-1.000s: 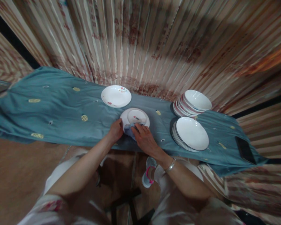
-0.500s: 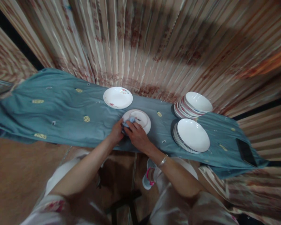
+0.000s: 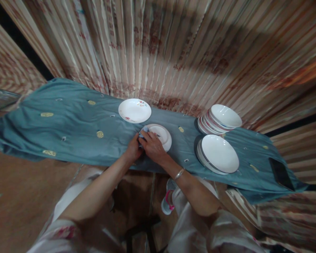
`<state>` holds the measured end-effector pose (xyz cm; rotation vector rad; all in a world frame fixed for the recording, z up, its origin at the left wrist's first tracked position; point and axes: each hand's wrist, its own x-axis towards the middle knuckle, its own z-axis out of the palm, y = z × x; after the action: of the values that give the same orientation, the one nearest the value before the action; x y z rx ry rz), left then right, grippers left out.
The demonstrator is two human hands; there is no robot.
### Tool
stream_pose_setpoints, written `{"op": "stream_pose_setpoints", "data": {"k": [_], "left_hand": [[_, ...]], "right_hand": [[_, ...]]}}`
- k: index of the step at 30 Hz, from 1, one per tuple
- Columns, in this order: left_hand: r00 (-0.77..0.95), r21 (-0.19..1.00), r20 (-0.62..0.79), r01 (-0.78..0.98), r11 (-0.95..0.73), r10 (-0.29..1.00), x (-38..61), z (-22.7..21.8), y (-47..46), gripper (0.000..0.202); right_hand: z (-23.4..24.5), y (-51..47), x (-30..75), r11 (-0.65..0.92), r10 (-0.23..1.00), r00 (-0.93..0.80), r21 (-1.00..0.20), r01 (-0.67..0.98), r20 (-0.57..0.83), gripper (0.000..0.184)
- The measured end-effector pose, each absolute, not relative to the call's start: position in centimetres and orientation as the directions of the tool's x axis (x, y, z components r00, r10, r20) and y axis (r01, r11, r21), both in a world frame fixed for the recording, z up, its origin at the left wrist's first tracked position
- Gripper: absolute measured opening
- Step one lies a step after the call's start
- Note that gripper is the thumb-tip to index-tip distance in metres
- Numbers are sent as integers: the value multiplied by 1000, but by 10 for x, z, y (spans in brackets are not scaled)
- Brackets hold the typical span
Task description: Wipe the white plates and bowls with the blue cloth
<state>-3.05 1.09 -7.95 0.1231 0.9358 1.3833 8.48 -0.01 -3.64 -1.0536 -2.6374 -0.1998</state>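
In front of me a white plate shows its underside, with the foot ring and a small dark mark visible. My left hand is closed on the plate's left edge. My right hand presses a bunched blue cloth against the left part of the underside, its fingers bent over the cloth. The two hands meet at the plate's near left rim, and part of the cloth is hidden beneath them. Just behind lies another white plate, face up, with small red flowers on it.
To the right stand a stack of white plates and, behind it, a stack of bowls. A black phone lies near the right end of the teal tablecloth. A pleated curtain hangs right behind the table.
My right hand has shifted slightly on the plate's underside and now covers more of the cloth. My left hand keeps its hold on the rim. The whole view has moved a little.
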Motion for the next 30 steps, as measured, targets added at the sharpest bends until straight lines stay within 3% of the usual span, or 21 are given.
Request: {"op": "stream_pose_setpoints", "data": {"k": [6, 13, 24, 30], "left_hand": [[-31, 520, -545, -796, 309, 838, -25, -61, 8, 31], [60, 455, -499, -831, 320, 865, -24, -56, 7, 41], [99, 403, -447, -865, 299, 889, -24, -62, 10, 53], [56, 393, -422, -888, 238, 905, -25, -71, 15, 49]], "right_hand": [[-38, 11, 77, 707, 669, -672, 6, 707, 318, 24], [-36, 24, 70, 675, 703, -641, -5, 738, 309, 26], [-34, 35, 64, 635, 759, -605, -70, 769, 241, 29], [-29, 43, 64, 599, 795, -581, -77, 797, 175, 30]]}}
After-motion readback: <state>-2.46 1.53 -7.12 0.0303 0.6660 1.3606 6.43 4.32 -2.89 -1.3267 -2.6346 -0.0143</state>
